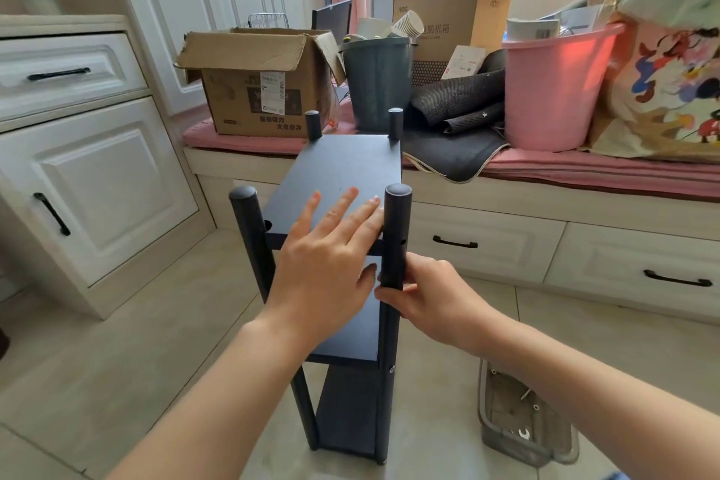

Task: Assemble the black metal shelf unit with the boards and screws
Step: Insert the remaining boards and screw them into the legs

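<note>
On the tiled floor the shelf unit [343, 284] stands upright; the left hand [327, 265], fingers spread, presses the top board [346, 171] flat, likely steadying it while the right hand [428, 292] grips the near-right post [395, 234]

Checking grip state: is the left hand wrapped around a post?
No, the left hand lies flat with straight fingers on the top board; only the right hand grips the near right post.

Head view, forward and down
</note>
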Demonstrator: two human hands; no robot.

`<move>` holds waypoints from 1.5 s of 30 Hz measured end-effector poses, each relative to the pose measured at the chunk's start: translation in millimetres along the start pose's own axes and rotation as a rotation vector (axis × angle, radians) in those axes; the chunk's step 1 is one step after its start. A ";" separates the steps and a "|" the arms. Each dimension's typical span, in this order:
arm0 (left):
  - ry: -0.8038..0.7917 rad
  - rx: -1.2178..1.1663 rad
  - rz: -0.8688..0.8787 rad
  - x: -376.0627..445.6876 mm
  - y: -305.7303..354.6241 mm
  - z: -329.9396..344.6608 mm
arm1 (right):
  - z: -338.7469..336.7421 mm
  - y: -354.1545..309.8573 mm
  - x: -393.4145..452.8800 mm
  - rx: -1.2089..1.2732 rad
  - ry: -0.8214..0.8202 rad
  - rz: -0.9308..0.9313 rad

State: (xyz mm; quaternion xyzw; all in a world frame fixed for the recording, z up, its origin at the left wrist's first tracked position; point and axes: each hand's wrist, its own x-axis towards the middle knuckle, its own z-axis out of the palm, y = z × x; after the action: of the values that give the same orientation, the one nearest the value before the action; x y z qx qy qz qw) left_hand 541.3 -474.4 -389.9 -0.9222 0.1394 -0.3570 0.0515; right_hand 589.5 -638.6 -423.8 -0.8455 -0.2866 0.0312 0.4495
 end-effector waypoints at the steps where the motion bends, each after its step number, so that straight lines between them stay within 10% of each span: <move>1: 0.011 0.027 0.000 2.0 0.4 0.9 | -0.3 0.5 0.2 0.000 0.001 -0.001; 36: 0.110 0.067 -0.030 46.9 8.2 41.7 | -33.2 32.4 27.3 0.075 -0.105 0.092; 45: 0.259 0.048 -0.060 43.5 24.4 54.7 | -67.8 143.8 -18.1 -0.098 -0.198 0.386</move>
State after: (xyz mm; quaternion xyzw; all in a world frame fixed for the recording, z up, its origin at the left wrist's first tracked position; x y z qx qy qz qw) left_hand 603.5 -510.7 -407.1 -0.8706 0.1086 -0.4777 0.0445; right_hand 661.1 -760.2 -499.1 -0.8983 -0.1633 0.1858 0.3631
